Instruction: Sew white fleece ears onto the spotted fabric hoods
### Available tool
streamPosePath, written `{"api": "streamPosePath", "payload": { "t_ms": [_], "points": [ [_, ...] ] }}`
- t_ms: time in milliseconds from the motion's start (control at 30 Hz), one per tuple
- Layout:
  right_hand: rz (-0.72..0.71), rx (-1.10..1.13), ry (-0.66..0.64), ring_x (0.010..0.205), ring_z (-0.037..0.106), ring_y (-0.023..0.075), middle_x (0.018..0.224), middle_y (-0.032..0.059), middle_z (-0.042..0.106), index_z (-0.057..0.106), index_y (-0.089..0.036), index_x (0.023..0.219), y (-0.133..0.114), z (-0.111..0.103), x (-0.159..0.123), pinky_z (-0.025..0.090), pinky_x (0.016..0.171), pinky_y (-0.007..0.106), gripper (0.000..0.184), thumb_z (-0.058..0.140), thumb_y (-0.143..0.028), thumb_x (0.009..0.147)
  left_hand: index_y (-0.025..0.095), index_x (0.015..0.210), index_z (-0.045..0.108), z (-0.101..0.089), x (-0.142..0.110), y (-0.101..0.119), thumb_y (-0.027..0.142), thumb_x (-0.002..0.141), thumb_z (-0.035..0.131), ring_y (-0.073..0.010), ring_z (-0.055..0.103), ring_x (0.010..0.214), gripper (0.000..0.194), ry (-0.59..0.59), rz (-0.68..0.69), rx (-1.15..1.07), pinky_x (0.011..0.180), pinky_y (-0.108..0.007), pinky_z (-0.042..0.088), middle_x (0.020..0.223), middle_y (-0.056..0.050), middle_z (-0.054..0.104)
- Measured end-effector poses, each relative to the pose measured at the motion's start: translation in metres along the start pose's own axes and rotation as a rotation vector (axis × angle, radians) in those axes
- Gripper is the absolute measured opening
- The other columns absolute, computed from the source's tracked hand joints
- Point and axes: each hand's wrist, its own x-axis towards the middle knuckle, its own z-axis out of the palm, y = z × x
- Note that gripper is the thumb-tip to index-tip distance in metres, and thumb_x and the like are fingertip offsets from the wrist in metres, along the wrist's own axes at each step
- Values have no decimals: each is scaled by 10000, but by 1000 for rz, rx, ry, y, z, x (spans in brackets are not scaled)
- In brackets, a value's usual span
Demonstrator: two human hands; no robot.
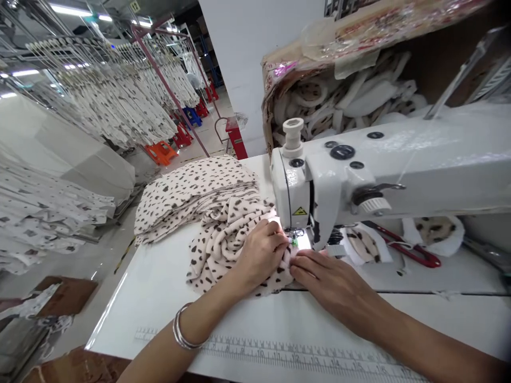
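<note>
A spotted, cream-pink fabric piece (223,244) lies bunched on the white table, its right end under the head of a white sewing machine (293,186). My left hand (261,250) is closed in a pinch on that fabric, just left of the lit needle area. To the right of the needle, my right hand (323,271) has its fingers pressed together on the fabric's edge; its thumb is hidden. A small green part (294,241) shows at the presser foot between my hands. The needle tip is too small to make out.
Behind the bunched piece sits a stack of folded spotted fabric (195,186). Red-handled scissors (423,256) and spotted pieces with white edging (365,244) lie under the machine arm. A cardboard box (268,106) of fluffy pieces stands behind. A printed ruler (279,355) runs along the front.
</note>
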Motion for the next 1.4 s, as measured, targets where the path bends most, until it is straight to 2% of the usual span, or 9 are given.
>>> {"api": "streamPosePath", "payload": {
  "t_ms": [200, 400, 667, 867, 1133, 1400],
  "points": [
    [37, 251, 17, 892, 605, 163, 905, 50, 636, 592, -150, 1015, -3, -4, 1, 520, 800, 305, 305, 365, 11, 889, 170, 592, 506, 10, 0, 0, 66, 828, 548, -159, 558, 698, 262, 55, -20, 12, 581, -258, 492, 703, -21, 567],
    [2, 177, 67, 866, 610, 175, 905, 60, 651, 626, -128, 994, -7, -1, -1, 532, 794, 323, 309, 402, 38, 860, 183, 513, 416, 11, 2, 2, 45, 808, 525, -160, 540, 680, 343, 42, -22, 22, 617, -280, 499, 650, -18, 528],
    [-23, 115, 120, 859, 622, 189, 898, 81, 670, 653, -89, 975, -8, -1, -1, 554, 755, 327, 270, 432, 25, 870, 179, 519, 432, 13, 3, -1, 10, 791, 497, -148, 524, 658, 327, 45, -29, 12, 599, -262, 471, 639, -16, 502],
    [-21, 110, 148, 859, 622, 184, 908, 75, 672, 644, -113, 986, -8, 0, 0, 558, 748, 311, 274, 428, 17, 880, 184, 539, 406, 11, 6, -6, 30, 781, 527, -135, 512, 646, 311, 67, -32, -49, 577, -234, 451, 653, -10, 508],
    [-37, 103, 152, 873, 621, 183, 919, 81, 673, 636, -105, 983, -9, 0, -2, 552, 769, 313, 246, 439, 6, 886, 172, 580, 481, 10, 3, -7, 47, 794, 533, -137, 534, 653, 254, 29, -78, -83, 611, -235, 462, 681, -12, 543],
    [19, 105, 169, 853, 621, 180, 914, 75, 670, 626, -134, 954, -13, 4, -3, 539, 763, 311, 257, 412, -6, 891, 164, 805, 577, 5, -3, -10, 75, 811, 569, -183, 578, 840, 90, 12, -141, -81, 734, -284, 506, 890, -45, 590]
  ]
}}
